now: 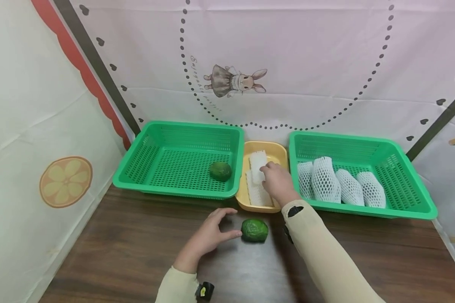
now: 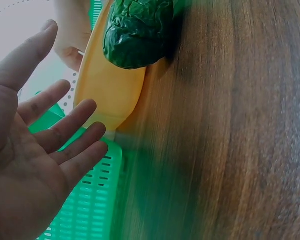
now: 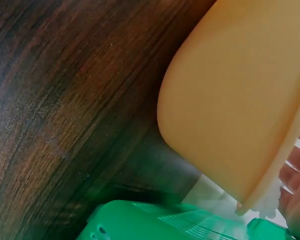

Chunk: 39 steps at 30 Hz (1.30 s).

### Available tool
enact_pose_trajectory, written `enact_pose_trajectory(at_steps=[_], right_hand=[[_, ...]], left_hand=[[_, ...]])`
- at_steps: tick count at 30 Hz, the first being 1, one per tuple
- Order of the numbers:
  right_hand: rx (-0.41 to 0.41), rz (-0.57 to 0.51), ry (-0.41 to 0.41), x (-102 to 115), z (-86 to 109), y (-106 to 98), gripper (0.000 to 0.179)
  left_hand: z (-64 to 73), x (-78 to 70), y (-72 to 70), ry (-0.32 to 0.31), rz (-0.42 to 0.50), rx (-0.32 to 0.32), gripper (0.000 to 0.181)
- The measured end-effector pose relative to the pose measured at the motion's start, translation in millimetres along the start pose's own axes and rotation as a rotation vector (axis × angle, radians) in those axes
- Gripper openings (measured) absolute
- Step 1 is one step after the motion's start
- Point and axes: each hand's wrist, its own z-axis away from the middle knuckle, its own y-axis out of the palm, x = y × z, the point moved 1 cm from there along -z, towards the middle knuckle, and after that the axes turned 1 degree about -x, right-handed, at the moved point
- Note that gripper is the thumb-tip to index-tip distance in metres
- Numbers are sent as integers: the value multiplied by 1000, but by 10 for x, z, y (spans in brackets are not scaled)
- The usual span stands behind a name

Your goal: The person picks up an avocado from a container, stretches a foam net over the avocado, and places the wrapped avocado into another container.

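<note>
In the head view, a glossy, wrinkled green fruit lies on the wooden table. My left hand is beside it, fingers spread and thumb tip right at its left end; in the left wrist view the palm shows bare. My right hand reaches into the yellow basin and pinches the edge of a white foam net sleeve. Another foam net lies flat under it. In the right wrist view, the basin's wall hides part of the right hand.
A green basket at the left holds one green fruit. The right green basket holds several net-wrapped pieces along its left and front. Behind the baskets hangs a printed cloth.
</note>
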Motion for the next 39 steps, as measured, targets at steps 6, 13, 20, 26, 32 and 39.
enact_pose_trajectory(at_steps=[6, 13, 20, 26, 32, 39], right_hand=[[-73, -5, 29, -29, 14, -3, 20], [-307, -136, 67, -16, 78, -228, 16], [-399, -566, 284, -38, 328, -594, 18], [-438, -970, 414, -74, 628, -647, 23], [-408, -1367, 405, 3, 895, -605, 7], [-305, -1493, 369, 48, 1017, -440, 18]], left_hand=[[3, -14, 7, 2, -5, -3, 56], [-6, -15, 12, -14, -22, -15, 55], [33, -49, -16, 21, -30, -39, 52], [18, -175, -59, 117, 3, -124, 46], [-13, -337, -94, 276, 68, -304, 51], [-64, -480, -132, 481, -140, -541, 67]])
